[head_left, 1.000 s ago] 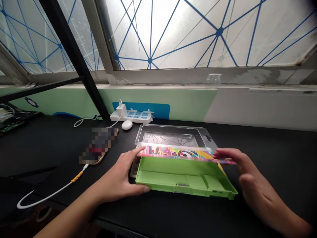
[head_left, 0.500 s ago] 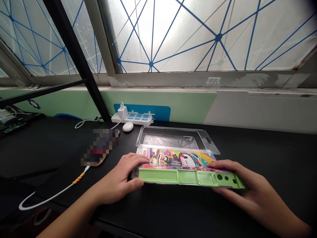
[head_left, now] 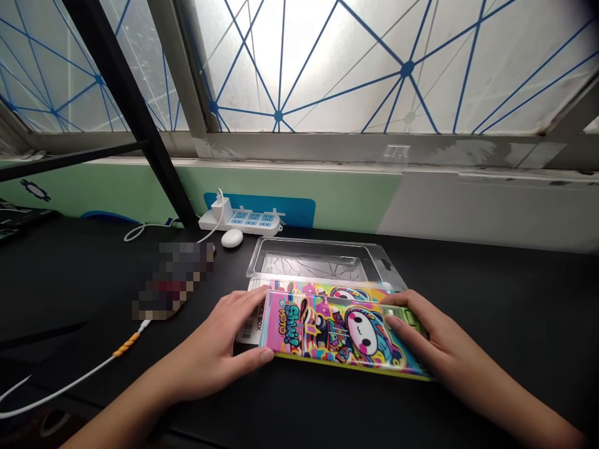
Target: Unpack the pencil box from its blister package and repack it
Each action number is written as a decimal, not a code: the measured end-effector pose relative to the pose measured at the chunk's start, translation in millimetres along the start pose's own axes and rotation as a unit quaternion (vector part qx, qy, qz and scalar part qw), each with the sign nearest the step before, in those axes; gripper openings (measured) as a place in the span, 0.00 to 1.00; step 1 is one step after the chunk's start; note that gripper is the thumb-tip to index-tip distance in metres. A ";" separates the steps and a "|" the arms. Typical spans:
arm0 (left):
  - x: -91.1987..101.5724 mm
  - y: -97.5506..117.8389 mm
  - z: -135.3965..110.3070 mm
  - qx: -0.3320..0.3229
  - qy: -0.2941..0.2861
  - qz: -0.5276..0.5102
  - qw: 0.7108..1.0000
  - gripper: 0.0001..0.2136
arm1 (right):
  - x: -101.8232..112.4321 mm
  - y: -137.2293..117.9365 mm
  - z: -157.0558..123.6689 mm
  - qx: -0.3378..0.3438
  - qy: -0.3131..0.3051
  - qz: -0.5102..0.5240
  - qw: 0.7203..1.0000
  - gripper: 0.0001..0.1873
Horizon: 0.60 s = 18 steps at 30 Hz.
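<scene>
A pencil box (head_left: 337, 333) with a bright cartoon print lies flat, printed face up, and a strip of green shows at its right end under my fingers. It rests on a printed card (head_left: 327, 288) with a white "PENCIL BOX" label at the left. My left hand (head_left: 219, 346) grips the box's left end, thumb along the front edge. My right hand (head_left: 430, 330) holds the right end, fingers across the print. A transparent plastic blister tray (head_left: 318, 259) lies just behind the card.
A white power strip (head_left: 241, 221) with a plugged-in charger and a white computer mouse (head_left: 232, 238) sit behind on the black desk (head_left: 515, 299). A pixelated object (head_left: 175, 280) with a white cable (head_left: 70, 380) lies to the left. A black metal strut rises before the window.
The box has swung down from its tilted position, so its green side no longer faces me and its printed face shows upward. Both hands have moved with it.
</scene>
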State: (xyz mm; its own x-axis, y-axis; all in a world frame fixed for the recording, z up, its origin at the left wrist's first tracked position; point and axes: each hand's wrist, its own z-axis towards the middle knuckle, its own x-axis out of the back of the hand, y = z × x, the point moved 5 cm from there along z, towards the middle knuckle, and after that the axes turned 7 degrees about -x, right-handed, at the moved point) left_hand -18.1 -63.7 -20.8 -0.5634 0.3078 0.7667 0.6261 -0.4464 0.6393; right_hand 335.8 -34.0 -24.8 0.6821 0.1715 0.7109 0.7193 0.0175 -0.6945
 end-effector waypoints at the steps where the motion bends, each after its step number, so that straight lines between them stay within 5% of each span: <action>1: -0.6 -1.2 -0.3 0.002 -0.002 0.000 1.000 0.37 | -0.8 -1.1 1.0 0.014 0.001 -0.010 1.000 0.22; 11: 0.8 -0.4 -0.6 0.026 0.029 -0.031 0.999 0.45 | -1.1 -28.3 1.4 0.189 0.096 -0.145 0.967 0.15; 15: 1.3 -6.4 -1.8 0.033 0.052 -0.026 0.998 0.45 | -26.6 -69.8 -3.7 0.271 0.111 -0.258 0.921 0.17; 18: 0.0 -9.7 -2.5 0.030 0.062 -0.028 0.997 0.46 | -50.7 -98.9 -0.1 0.283 0.098 -0.277 0.913 0.16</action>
State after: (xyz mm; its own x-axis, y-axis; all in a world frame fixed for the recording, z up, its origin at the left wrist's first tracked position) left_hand -25.5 -61.5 -27.1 -0.6582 0.2235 0.7189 0.6205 -0.3797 0.6862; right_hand 230.1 -44.6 7.8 0.2843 -0.1963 0.9384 0.8154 0.5644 -0.1290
